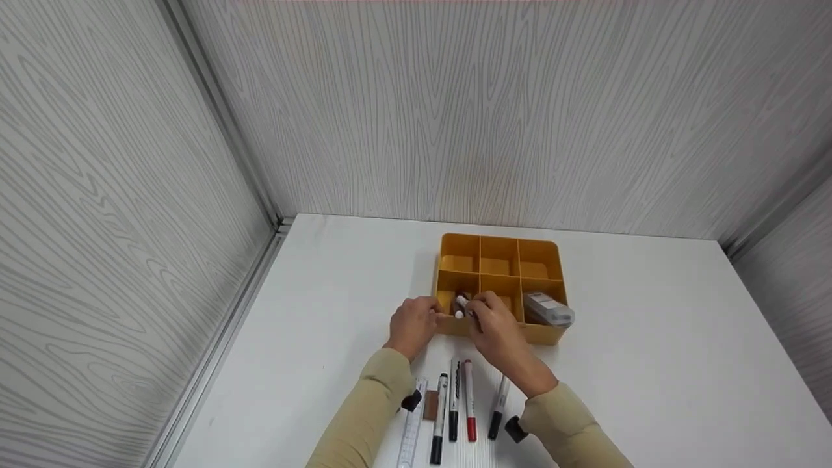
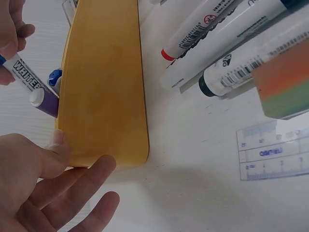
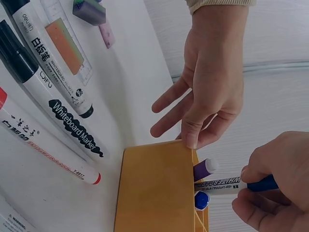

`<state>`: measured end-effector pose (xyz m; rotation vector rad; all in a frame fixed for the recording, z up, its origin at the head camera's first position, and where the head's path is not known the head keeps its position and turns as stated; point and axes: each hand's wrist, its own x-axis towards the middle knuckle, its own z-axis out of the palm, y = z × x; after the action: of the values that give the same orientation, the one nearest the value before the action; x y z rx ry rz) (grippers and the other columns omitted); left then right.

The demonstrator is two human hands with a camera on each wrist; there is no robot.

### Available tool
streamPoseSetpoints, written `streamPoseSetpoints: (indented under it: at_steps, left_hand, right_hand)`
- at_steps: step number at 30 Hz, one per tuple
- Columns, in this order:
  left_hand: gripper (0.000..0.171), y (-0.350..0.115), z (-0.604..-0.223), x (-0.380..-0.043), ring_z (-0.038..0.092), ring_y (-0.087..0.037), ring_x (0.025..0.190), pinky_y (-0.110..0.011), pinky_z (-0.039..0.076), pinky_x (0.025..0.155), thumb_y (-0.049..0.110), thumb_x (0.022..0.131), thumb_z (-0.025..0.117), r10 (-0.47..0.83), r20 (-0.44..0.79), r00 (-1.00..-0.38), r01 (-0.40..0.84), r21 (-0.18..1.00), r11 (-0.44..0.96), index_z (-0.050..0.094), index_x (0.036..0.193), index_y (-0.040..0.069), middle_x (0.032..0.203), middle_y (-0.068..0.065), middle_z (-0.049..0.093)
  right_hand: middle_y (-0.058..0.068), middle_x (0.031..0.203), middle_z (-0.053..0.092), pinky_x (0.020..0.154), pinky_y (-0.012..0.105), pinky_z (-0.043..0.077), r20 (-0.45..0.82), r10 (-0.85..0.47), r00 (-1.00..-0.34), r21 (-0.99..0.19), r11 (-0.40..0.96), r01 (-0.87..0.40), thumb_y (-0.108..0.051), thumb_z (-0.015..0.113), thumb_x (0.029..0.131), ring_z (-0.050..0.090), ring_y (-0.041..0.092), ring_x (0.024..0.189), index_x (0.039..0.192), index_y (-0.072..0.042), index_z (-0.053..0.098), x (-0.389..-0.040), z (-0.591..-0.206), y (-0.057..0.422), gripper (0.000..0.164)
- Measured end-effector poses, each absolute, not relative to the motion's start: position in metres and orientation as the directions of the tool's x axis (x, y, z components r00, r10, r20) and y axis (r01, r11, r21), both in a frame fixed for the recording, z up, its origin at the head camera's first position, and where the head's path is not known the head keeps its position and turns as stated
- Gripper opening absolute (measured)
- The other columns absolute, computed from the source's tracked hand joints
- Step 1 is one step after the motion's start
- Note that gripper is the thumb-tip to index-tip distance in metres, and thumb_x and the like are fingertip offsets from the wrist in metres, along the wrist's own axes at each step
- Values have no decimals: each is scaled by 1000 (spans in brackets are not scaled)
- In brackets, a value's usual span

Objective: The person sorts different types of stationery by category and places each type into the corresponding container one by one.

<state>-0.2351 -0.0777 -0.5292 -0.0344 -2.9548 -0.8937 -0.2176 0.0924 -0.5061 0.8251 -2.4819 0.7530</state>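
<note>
A yellow six-compartment storage box (image 1: 543, 335) stands before me. My right hand (image 1: 500, 328) pinches a white whiteboard marker (image 3: 219, 186) by its blue end, its other end down in the front-left compartment. In that compartment stand a purple piece with a white tip (image 3: 203, 169) and a blue-ended pen (image 3: 202, 200). At the box's front-left corner my left hand (image 1: 414, 324) grips the edge between thumb and index finger, its other fingers spread out. The compartment's bottom is hidden from view.
Nearer me on the white table lie a red-ended marker (image 1: 470, 400), several black-ended markers (image 1: 439, 416), an orange and green eraser (image 1: 430, 405) and a clear ruler (image 1: 411, 429). A clear plastic pack (image 1: 549, 309) leans in the front-right compartment. Panels enclose the table's back and sides.
</note>
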Motion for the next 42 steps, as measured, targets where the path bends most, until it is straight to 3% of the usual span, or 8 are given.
streamPoseSetpoints:
  at_steps: [8,17,22,32,37,42]
  left_hand:
    - [8,-78,-529,-236,59,-10,70,-28,48,62,23,81,65,6,63,-998,40,541,840,69,83,16,80,5,66]
    - [6,-77,-528,-236,57,-8,67,-25,45,57,23,83,64,10,43,-999,32,547,837,67,82,18,83,5,67]
    - [5,-77,-528,-236,57,-7,68,-24,45,58,22,83,63,10,48,-999,35,550,834,65,80,20,84,6,67]
    - [3,-79,-529,-235,59,-10,67,-28,46,58,16,81,65,42,143,-989,111,524,844,68,82,17,79,4,67]
    - [3,-79,-530,-235,56,-8,65,-27,45,57,16,82,64,34,125,-992,96,537,838,67,81,16,79,4,67]
    - [3,-79,-530,-236,56,-8,64,-26,45,57,18,82,64,24,111,-994,81,545,835,67,81,17,79,4,67]
  right_hand:
    - [6,98,52,72,27,50,506,-436,-744,-292,725,-624,-2,62,81,54,14,85,104,-3,61,-221,-519,83,23]
    - [11,103,57,75,33,50,485,-446,-753,-223,769,-599,-5,62,80,55,23,92,106,0,62,-226,-535,78,27]
    - [12,110,59,78,37,49,468,-436,-769,-180,804,-566,-8,64,77,55,25,93,115,-1,59,-227,-539,77,38]
    - [13,117,56,79,39,47,448,-468,-762,-82,827,-556,-12,67,74,53,28,97,126,-4,50,-225,-541,77,55]
    - [14,121,53,76,40,48,440,-474,-762,-120,810,-574,-13,67,75,52,28,99,128,-7,49,-224,-543,79,56]
    - [13,130,42,79,39,49,393,-467,-792,-250,775,-581,-12,62,78,51,26,106,135,-15,39,-220,-539,85,62]
